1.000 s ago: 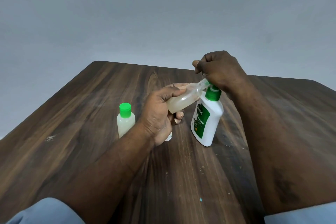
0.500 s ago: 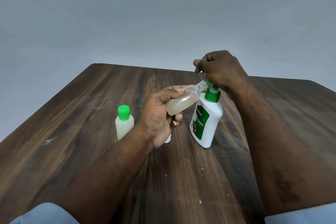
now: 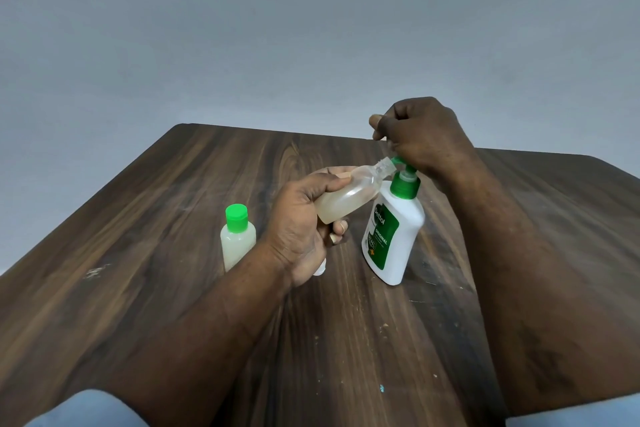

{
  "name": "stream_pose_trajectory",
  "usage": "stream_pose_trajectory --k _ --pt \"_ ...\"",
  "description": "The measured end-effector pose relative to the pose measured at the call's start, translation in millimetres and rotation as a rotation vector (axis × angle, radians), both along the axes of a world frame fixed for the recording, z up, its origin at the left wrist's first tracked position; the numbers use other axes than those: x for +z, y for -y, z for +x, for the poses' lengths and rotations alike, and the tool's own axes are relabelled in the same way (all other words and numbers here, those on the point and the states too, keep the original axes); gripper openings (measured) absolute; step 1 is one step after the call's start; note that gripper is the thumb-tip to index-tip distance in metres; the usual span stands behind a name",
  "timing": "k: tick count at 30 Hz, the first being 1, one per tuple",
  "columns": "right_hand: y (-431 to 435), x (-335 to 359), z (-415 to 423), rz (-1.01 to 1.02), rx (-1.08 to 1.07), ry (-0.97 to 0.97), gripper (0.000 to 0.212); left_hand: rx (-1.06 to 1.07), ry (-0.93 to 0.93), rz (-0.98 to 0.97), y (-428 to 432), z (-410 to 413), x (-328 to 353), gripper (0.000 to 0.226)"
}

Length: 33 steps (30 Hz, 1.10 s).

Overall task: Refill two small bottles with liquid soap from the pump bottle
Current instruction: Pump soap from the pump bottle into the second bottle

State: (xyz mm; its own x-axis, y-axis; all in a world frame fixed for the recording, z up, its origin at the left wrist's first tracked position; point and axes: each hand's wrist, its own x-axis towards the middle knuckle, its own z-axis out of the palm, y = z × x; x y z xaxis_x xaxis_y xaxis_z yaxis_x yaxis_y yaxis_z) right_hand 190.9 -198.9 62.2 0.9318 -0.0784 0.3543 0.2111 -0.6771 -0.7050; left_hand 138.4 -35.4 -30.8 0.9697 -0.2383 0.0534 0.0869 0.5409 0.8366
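A person's left hand [image 3: 298,218] grips a small uncapped bottle [image 3: 346,198], fingers and thumb wrapped round its lower body. The bottle is tilted, base low, its open neck pointing toward 2 o'clock and meeting the spout of the green pump head [image 3: 399,161]. Pale, cloudy soap lies along the bottle's lower side. The right hand [image 3: 422,135], fingers curled tight and thumb tip showing at its 10 o'clock side, is closed over that pump head and hides most of it. Below it the white Dettol pump bottle [image 3: 394,236], with a green label and green collar, stands on the dark wood table [image 3: 173,288] at 3 o'clock of the left hand, leaning slightly toward 1 o'clock. A small white object [image 3: 320,270] peeks out from under the heel of the left hand; what it is cannot be told. At 9 o'clock of the left hand, just beside the wrist, a second small bottle [image 3: 238,243] stands upright with its green cap [image 3: 236,217] on, holding pale liquid. Both forearms reach in from 6 o'clock, light blue sleeves [image 3: 86,409] at the frame's lower corners, a plain grey wall [image 3: 311,28] beyond the table's far edge at 12 o'clock
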Motion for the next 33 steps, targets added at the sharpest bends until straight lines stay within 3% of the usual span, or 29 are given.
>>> stream_pose_trajectory --k 8,33 --pt "-3.7 -4.1 0.8 -0.032 0.030 -0.071 0.027 0.002 0.006 0.005 -0.9 2.7 -1.3 0.056" --pt "-0.7 -2.7 1.6 0.036 0.042 -0.019 0.029 -0.012 -0.005 -0.023 0.3 0.8 0.4 0.056"
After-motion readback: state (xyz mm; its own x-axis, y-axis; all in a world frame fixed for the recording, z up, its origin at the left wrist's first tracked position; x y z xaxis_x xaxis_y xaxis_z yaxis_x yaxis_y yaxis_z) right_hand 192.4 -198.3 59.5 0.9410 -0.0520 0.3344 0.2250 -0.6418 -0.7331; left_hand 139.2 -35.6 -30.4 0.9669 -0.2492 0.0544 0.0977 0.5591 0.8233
